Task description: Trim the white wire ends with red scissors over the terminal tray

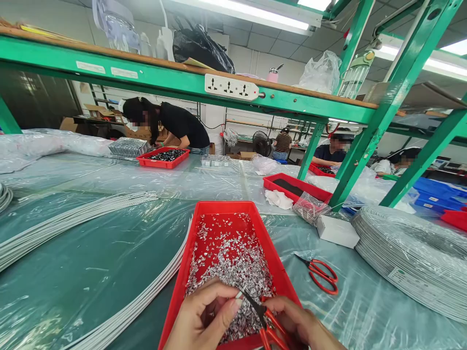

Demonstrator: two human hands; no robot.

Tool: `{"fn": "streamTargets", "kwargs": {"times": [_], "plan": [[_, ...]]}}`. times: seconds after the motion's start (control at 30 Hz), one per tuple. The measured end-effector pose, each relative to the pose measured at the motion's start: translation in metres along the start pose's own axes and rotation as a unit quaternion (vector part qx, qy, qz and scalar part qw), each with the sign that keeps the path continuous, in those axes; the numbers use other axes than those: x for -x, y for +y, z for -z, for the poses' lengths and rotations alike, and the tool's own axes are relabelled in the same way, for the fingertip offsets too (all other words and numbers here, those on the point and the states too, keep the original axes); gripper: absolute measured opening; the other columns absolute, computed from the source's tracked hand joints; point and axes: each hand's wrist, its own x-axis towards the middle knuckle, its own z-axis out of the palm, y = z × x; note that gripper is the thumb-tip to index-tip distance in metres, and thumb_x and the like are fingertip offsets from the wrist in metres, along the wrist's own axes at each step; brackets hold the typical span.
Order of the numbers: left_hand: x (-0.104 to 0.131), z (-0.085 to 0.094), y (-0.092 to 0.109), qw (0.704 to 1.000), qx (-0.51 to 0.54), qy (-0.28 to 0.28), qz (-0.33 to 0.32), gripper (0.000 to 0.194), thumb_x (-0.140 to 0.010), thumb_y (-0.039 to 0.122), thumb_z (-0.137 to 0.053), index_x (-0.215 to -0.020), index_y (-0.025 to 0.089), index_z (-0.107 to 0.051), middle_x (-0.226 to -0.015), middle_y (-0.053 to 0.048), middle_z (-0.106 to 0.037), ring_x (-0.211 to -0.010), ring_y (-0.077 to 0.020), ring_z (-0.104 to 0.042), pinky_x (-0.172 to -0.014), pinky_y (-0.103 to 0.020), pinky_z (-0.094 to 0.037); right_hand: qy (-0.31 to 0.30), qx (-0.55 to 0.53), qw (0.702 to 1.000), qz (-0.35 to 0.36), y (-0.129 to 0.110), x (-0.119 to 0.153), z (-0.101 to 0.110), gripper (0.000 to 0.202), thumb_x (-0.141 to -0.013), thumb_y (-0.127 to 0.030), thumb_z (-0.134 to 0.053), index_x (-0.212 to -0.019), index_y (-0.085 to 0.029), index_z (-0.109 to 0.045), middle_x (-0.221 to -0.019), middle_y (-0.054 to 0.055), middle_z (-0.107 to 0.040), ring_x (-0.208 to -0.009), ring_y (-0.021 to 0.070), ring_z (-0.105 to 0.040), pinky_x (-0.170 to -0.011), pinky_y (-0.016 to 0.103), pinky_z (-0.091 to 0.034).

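Pinching small white piece at fingertips, left hand point(204, 316); right hand point(302, 325) grips red scissors point(268, 325), blades near fingers. Risk: nicked fingertip; offcut missing red tray point(182, 277).

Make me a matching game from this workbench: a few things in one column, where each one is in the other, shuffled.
Things:
1. scissors in the right hand
2. spare scissors
3. white box
4. cable coil

Places:
A. far right of the table
B. lying on the plastic sheet just right of the near tray
C. over the silver bits in the near tray
D. beyond the spare scissors, beside the coil

Pairs: 1-C, 2-B, 3-D, 4-A
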Motion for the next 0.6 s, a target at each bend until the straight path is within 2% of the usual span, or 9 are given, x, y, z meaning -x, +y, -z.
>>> {"fn": "streamTargets", "kwargs": {"times": [0.1, 0.17, 0.3, 0.37, 0.47, 0.53, 0.6], "plan": [[0.000, 0.000, 0.000, 1.000, -0.026, -0.002, -0.012, 0.020, -0.076, 0.038, -0.064, -0.071, 0.019, -0.069, -0.061, 0.001, -0.051, -0.057, -0.0129, -0.044, -0.055, -0.021, -0.034, -0.007, -0.044, 0.999, 0.010, -0.008, 0.002, 0.002, 0.034, -0.072, -0.048, -0.059, -0.093, -0.021, -0.055, -0.062, -0.004, -0.044, -0.053, 0.0104, -0.030, -0.050, 0.023, -0.024], [0.000, 0.000, 0.000, 0.999, -0.035, -0.004, -0.012, 0.019, -0.076, 0.038, -0.064, -0.071, 0.020, -0.069, -0.061, 0.001, -0.052, -0.057, -0.0132, -0.045, -0.055, -0.021, -0.034, -0.019, -0.044, 0.999, 0.009, -0.013, 0.004, 0.003, 0.029, -0.076, -0.045, -0.057, -0.092, -0.021, -0.053, -0.064, -0.004, -0.042, -0.055, 0.0107, -0.030, -0.051, 0.023, -0.024], [0.000, -0.001, 0.002, 1.000, -0.030, -0.002, -0.009, 0.019, -0.075, 0.037, -0.064, -0.070, 0.019, -0.069, -0.061, 0.000, -0.053, -0.058, -0.0131, -0.045, -0.055, -0.021, -0.035, -0.039, 0.007, 0.999, 0.005, -0.016, 0.004, 0.006, 0.032, -0.069, -0.033, -0.065, -0.094, -0.021, -0.050, -0.064, -0.005, -0.040, -0.057, 0.0104, -0.031, -0.051, 0.022, -0.024], [0.000, -0.002, 0.003, 1.000, -0.015, 0.007, -0.009, 0.015, -0.073, 0.034, -0.066, -0.069, 0.019, -0.069, -0.061, 0.001, -0.051, -0.057, -0.0122, -0.045, -0.054, -0.019, -0.035, -0.032, 0.056, 0.998, 0.005, -0.016, 0.004, 0.007, 0.033, -0.070, -0.032, -0.063, -0.098, -0.020, -0.050, -0.064, -0.005, -0.041, -0.056, 0.0102, -0.032, -0.051, 0.022, -0.026], [-0.001, -0.004, 0.005, 0.999, 0.013, 0.032, 0.021, 0.015, -0.065, 0.031, -0.074, -0.066, 0.018, -0.066, -0.056, 0.004, -0.049, -0.053, -0.0097, -0.043, -0.051, -0.017, -0.034, -0.017, 0.116, 0.993, 0.012, -0.016, 0.004, 0.008, 0.036, -0.073, -0.034, -0.059, -0.105, -0.020, -0.052, -0.060, -0.006, -0.037, -0.053, 0.0103, -0.031, -0.049, 0.023, -0.025], [-0.001, -0.005, 0.007, 0.997, 0.038, 0.037, 0.056, 0.025, -0.060, 0.037, -0.077, -0.063, 0.016, -0.064, -0.054, 0.005, -0.049, -0.050, -0.0084, -0.040, -0.046, -0.017, -0.033, -0.013, 0.127, 0.992, 0.023, -0.017, 0.006, 0.008, 0.036, -0.074, -0.036, -0.059, -0.106, -0.021, -0.053, -0.058, -0.007, -0.034, -0.051, 0.0104, -0.030, -0.048, 0.024, -0.024], [-0.001, -0.005, 0.008, 0.992, 0.078, 0.007, 0.095, 0.037, -0.057, 0.048, -0.077, -0.061, 0.015, -0.062, -0.051, 0.005, -0.047, -0.047, -0.0080, -0.040, -0.041, -0.016, -0.033, -0.004, 0.129, 0.991, 0.036, -0.018, 0.007, 0.008, 0.036, -0.074, -0.041, -0.060, -0.104, -0.022, -0.055, -0.055, -0.008, -0.032, -0.050, 0.0104, -0.027, -0.047, 0.025, -0.022]]}}
